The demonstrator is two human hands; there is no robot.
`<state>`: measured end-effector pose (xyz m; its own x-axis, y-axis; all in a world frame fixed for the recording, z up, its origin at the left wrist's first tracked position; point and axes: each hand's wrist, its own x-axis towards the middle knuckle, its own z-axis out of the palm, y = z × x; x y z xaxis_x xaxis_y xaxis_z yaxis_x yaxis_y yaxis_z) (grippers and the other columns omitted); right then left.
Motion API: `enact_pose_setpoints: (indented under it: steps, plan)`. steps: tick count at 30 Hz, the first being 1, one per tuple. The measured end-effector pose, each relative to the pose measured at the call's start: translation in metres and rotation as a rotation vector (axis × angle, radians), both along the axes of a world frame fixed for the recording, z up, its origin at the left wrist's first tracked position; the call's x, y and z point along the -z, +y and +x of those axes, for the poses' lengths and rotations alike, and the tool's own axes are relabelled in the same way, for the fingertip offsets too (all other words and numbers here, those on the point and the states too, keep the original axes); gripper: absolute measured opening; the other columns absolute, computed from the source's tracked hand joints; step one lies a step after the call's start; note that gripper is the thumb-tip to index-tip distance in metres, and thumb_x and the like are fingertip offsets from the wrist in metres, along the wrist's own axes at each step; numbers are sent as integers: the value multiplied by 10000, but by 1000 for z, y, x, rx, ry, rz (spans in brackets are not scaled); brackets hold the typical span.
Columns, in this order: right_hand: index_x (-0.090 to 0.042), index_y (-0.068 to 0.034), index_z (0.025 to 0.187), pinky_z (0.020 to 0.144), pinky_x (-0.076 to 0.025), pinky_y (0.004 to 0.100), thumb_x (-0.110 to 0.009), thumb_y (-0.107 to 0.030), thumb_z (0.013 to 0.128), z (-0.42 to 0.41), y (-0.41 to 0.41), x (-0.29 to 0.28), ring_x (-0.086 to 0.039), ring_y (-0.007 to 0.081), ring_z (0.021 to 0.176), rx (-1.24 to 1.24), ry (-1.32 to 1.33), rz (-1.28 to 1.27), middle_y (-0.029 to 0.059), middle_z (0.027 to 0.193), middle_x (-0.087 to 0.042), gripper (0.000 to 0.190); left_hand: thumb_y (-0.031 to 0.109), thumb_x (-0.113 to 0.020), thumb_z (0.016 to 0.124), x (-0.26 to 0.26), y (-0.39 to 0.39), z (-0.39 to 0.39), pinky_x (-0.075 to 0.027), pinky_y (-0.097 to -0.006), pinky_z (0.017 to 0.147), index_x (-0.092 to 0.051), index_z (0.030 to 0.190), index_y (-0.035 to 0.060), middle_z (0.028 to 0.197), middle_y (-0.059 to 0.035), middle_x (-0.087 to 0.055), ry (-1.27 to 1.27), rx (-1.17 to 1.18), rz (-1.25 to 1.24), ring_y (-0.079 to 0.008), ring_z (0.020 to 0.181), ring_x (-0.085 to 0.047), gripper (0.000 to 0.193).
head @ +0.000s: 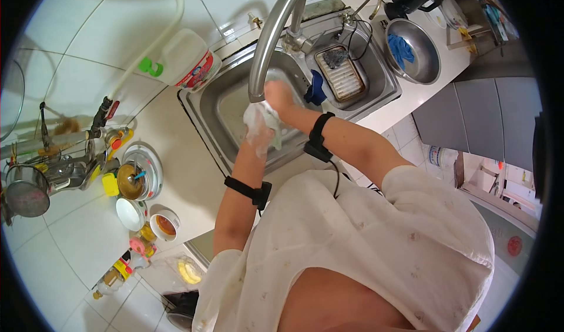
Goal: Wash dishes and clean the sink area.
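Note:
Both my hands are together over the left sink basin (216,107), just under the spout of a curved steel faucet (260,63). My right hand (278,96) is curled and slightly blurred, gripping the upper part of a wet, pale green-white cloth (276,139). Below it, my left hand (260,133) is bunched in the same cloth, its fingers largely hidden by white suds. Suds also streak the left wrist. Part of the cloth hangs down beside the left hand. Whether water is running is hard to tell.
A ribbed tray (341,79) with a dark scouring pad lies in the right basin, a blue cloth (315,88) on the divider. Right stands a steel bowl (423,61) with blue gloves. A large detergent jug (189,59) stands behind left; bowls (165,224) line the left counter.

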<state>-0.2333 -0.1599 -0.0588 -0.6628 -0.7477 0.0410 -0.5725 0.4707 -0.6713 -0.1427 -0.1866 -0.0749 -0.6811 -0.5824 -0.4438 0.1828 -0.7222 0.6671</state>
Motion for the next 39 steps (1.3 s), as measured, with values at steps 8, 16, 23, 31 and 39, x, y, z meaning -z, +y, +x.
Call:
enact_pose_setpoints:
  steps: [8,16,23,31,39]
  plan:
    - [-606,-60,544,542,-438,453,-601,-251,588,23,8,2,-551,345,536,-201,235,-62,172,548,-553,196,261,-396,881,-13,-9,1,-477,-321,578,-513,900,84,792,-31,-551,-115,-46,308,-180,684,-562,213]
    - [-620,-54,554,570,-465,453,-625,-285,620,1,-4,27,-580,342,552,-65,188,53,190,563,-567,240,225,-352,877,23,-12,20,-503,-332,662,-531,927,54,859,-61,-577,412,147,85,-196,740,-583,253]
    - [-626,-56,628,515,-435,385,-576,-389,758,37,7,-9,-551,286,526,-330,368,3,128,544,-562,361,216,-374,870,27,-24,37,-505,-332,632,-542,904,62,828,-59,-580,407,200,-318,-194,714,-585,230]
    - [-518,-53,955,547,-356,295,-163,-763,752,-38,13,-55,-485,228,662,-122,-1910,-279,93,787,-527,820,243,-567,841,-57,-27,42,-438,-238,530,-598,758,63,690,-9,-565,-187,-212,-138,-92,601,-542,200]
    - [-524,-16,1057,659,-450,315,-352,-636,828,-14,13,-45,-527,172,697,-19,-1811,-369,76,851,-531,683,131,-623,788,-62,-4,17,-443,-232,585,-624,874,-20,749,-54,-611,-479,-42,-737,-97,667,-562,174]
